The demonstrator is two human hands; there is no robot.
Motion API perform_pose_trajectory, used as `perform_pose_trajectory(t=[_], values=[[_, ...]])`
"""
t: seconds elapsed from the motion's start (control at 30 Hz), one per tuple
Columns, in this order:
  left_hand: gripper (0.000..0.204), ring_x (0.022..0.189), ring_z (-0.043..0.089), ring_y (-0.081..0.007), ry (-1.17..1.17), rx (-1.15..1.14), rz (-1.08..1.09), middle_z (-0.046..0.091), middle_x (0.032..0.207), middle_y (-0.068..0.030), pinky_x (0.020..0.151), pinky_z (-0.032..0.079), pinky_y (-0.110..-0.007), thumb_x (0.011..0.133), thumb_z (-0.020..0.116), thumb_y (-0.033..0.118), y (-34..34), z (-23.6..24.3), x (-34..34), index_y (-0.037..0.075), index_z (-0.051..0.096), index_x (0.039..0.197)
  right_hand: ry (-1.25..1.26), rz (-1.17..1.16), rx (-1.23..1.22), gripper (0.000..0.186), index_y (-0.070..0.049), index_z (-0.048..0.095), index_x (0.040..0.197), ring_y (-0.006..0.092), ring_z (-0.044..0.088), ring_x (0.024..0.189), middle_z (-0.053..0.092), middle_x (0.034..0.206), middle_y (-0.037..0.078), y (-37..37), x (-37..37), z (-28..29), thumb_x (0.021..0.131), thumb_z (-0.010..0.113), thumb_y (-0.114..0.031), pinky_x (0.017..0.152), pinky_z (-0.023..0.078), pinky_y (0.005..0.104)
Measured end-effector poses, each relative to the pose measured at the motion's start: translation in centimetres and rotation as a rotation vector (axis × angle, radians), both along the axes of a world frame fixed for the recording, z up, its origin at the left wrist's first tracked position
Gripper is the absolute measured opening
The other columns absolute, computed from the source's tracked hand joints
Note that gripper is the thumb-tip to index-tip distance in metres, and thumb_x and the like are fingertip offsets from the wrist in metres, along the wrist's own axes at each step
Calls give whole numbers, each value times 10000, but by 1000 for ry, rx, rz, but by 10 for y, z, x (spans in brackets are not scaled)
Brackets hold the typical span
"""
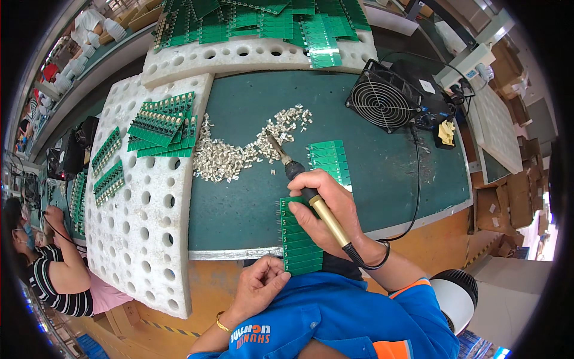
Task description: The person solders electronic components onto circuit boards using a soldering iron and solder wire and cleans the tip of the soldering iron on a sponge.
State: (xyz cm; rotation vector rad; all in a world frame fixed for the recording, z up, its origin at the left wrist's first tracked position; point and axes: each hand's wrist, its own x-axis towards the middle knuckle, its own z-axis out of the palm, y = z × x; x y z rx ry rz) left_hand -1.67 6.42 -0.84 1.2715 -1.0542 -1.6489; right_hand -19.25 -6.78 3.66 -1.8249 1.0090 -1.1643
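Observation:
My right hand (330, 206) is wrapped round a soldering iron (330, 221) with a gold handle, its tip pointing up and left toward a heap of small white connectors (224, 160). The right thumb rests against the upper end of a green circuit board panel (302, 245). At the panel's lower left corner, my left hand (260, 286) is closed in a pinch on its edge. The panel is held at the table's front edge, above my lap, with fine pins along its left side. Just beyond it another green panel (329, 160) lies flat on the table.
On the left, a white foam board (134, 239) with holes carries several finished-looking boards (161, 125). More green panels (257, 24) pile on foam at the back. A black fan (382, 99), a cable and a yellow sponge (446, 133) occupy the right. A co-worker (60, 263) sits at far left.

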Motion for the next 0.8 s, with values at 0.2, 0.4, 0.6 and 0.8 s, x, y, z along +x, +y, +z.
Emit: perform_pose_trajectory(t=[0.2,0.4,0.6,0.8], values=[[123,569,372,2,-5,-26,-5,523,685,73,505,302,-185,916,683,110,-3,0,0,15,610,948,13,-4,-53,402,-74,569,1087,247,567,752,562,907,102,-2,1,1,738,691,85,654,463,330],[127,575,372,1,-10,-31,7,529,705,67,509,299,-182,920,679,113,-2,4,0,17,607,959,4,16,-74,396,-73,574,1077,246,572,761,570,922,100,-2,1,4,736,708,76,659,465,325],[129,629,408,-11,-17,-13,-23,541,757,54,553,330,-182,925,676,108,2,4,1,18,596,972,-23,25,-77,351,-63,576,1072,234,593,765,582,901,101,-3,-1,3,766,695,61,663,477,321],[140,650,435,-21,-112,-83,-67,556,785,43,565,350,-185,928,672,104,0,7,1,12,586,988,-14,-3,-19,266,-61,581,1054,225,612,749,594,868,99,-2,-3,7,817,676,14,649,485,323]])
